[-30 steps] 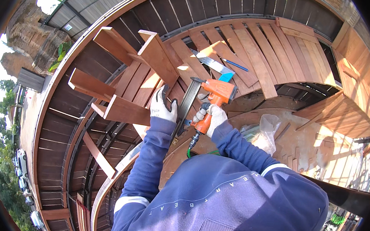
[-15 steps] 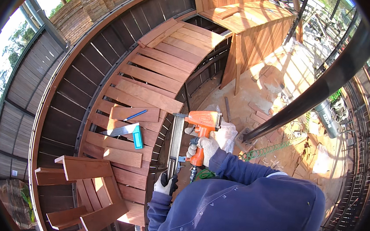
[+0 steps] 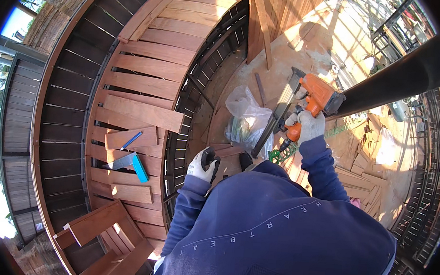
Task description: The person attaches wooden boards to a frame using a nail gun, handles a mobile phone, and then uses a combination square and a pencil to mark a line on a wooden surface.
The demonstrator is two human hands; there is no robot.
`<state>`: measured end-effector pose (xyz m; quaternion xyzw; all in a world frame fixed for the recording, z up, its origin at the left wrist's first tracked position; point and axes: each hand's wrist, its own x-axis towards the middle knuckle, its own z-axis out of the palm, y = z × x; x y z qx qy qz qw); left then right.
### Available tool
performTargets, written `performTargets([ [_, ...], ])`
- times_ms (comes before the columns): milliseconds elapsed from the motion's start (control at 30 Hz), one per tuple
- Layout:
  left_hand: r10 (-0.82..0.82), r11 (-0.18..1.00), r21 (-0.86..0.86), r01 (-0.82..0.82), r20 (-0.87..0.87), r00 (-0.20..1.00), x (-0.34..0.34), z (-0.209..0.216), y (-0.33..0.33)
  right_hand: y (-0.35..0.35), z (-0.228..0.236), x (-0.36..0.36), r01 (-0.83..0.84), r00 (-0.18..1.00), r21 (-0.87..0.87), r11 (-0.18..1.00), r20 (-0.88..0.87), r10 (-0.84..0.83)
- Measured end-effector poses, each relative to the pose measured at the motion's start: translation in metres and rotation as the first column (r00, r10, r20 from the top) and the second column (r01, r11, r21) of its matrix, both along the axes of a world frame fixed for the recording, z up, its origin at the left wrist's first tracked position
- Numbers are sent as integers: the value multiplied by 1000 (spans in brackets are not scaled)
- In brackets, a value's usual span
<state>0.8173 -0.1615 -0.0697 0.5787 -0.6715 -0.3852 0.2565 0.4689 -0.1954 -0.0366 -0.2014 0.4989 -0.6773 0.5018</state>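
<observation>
My right hand point(image 3: 311, 126), in a white and dark glove, is wrapped round the grip of an orange nail gun point(image 3: 322, 93). The gun is raised off to the right, and its long grey magazine point(image 3: 280, 111) slants down toward my body. A hose fitting hangs from the base of the grip. My left hand point(image 3: 203, 166), gloved too, is loosely curled with thumb and fingers apart and nothing visible in it. It hovers by the inner edge of the curved slatted wooden bench point(image 3: 152, 84), where a blue pencil point(image 3: 132, 140) and a try square point(image 3: 139, 168) with a turquoise handle lie.
Loose boards point(image 3: 142, 113) rest across the slats. An assembled wooden frame point(image 3: 102, 224) sits at the near left. A clear plastic bag point(image 3: 247, 114) lies on the ground beside the bench. A thick black post point(image 3: 390, 81) slants across the right, near wood offcuts point(image 3: 362, 172).
The nail gun has moved right and away from the bench in my right hand. My left hand has let go of its magazine. The view has shifted to the right.
</observation>
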Motion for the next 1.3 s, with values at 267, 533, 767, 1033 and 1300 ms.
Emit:
performTargets([
  [267,-234,969,73,237,-56,971,-73,-2,-100,26,27,-72,77,632,175,982,-770,88],
  [533,-408,906,11,423,-237,881,-167,11,-231,4,26,-62,180,371,261,948,-911,180],
  [767,-438,894,-132,428,-461,772,-270,19,-405,-93,10,-101,186,337,204,961,-932,132],
  [1033,-379,924,-210,319,-410,829,-376,34,-660,-301,-9,-197,474,499,227,851,-865,-48],
  [1300,-458,889,-173,425,-280,844,-496,78,-853,-347,-19,-298,711,528,269,650,-815,-240],
])
